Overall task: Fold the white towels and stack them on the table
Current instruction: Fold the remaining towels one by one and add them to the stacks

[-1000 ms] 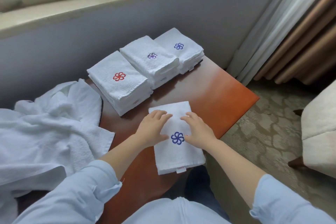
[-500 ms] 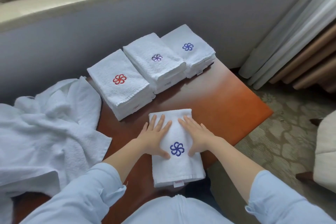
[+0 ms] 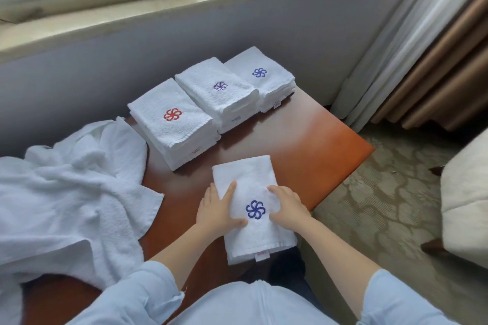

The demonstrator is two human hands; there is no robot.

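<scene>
Towel — blue pinwheel emblem, red tag illegible

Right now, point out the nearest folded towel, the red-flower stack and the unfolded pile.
nearest folded towel [image 3: 245, 170]: head view, bare far end.
red-flower stack [image 3: 182, 130]: head view, top towel.
unfolded pile [image 3: 66, 192]: head view, heap's middle.

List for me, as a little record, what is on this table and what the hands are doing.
Surface: brown table
Under the hands: folded towel, blue flower on top, at the near edge
Left hand: rests on the towel's left side
Right hand: rests on its right side
Stacked: red-flower stack, purple-flower stack, blue-flower stack, side by side at the back
Waiting: loose pile of towels, left
</scene>
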